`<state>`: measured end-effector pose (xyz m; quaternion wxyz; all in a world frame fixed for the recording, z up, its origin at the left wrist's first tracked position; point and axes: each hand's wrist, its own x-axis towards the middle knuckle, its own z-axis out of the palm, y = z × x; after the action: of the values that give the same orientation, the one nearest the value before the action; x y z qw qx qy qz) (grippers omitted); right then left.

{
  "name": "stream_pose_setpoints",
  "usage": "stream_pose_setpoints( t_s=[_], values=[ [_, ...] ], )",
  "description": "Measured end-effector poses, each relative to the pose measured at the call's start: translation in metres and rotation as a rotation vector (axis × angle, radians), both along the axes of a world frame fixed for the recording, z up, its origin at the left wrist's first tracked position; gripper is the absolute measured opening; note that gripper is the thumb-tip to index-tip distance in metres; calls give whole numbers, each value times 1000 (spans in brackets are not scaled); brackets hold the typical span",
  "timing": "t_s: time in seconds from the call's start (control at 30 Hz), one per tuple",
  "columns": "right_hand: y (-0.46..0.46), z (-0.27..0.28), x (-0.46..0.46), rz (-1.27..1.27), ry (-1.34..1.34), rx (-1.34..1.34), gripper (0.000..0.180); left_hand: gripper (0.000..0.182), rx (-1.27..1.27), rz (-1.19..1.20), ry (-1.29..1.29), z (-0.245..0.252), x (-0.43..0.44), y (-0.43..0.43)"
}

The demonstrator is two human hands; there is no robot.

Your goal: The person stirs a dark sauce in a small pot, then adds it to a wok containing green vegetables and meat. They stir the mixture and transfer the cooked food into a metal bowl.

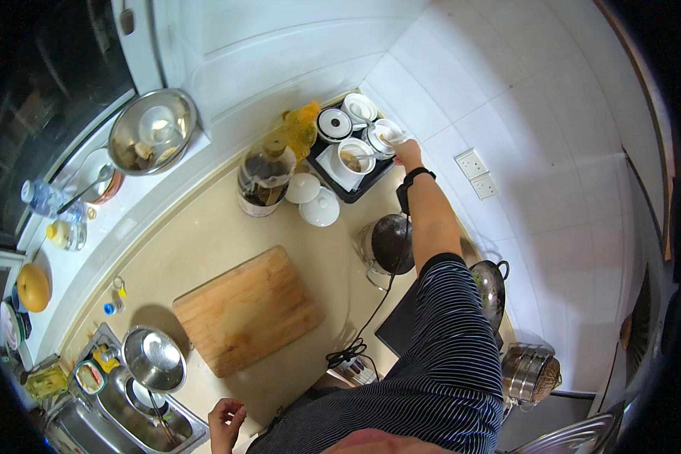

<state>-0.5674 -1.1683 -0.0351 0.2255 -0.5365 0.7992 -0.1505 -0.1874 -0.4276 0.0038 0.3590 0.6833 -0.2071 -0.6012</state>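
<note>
My right hand (pixel 407 153) reaches to the far right corner of the counter. Its fingers are at the rim of a white ceramic jar (pixel 384 148), beside a spoon (pixel 394 139); whether they grip either is hidden. A black tray (pixel 349 196) carries this jar and others. One white jar (pixel 346 148) nearer me has a spoon and some brown food in it. Behind are a lidded jar (pixel 335 124) and another white jar (pixel 358 106) with a spoon. My left hand (pixel 226 423) hangs near the counter's front edge by the sink, fingers loosely curled and nothing in it.
A wooden cutting board (pixel 248 311) lies mid-counter. White lids (pixel 319 207) and a large jar of dark contents (pixel 265 177) stand left of the tray. Under my right arm are a dark-topped pot (pixel 391 244) and a black cable (pixel 369 323). A steel bowl (pixel 154 358) sits by the sink (pixel 190 425).
</note>
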Motion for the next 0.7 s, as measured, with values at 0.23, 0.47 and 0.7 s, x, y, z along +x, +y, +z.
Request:
stream_pose_setpoints(
  t_s=[0.23,0.47,0.7],
  values=[
    [-35,-38,-14,-217,-308,-282,12,12,5,39,70,-12,4,-19],
    [-20,-10,-10,-356,-471,-191,19,12,-54,99,52,-27,3,-17],
    [1,9,-9,-481,-606,-44,21,25,-189,96,68,-31,6,-13]
  ],
)
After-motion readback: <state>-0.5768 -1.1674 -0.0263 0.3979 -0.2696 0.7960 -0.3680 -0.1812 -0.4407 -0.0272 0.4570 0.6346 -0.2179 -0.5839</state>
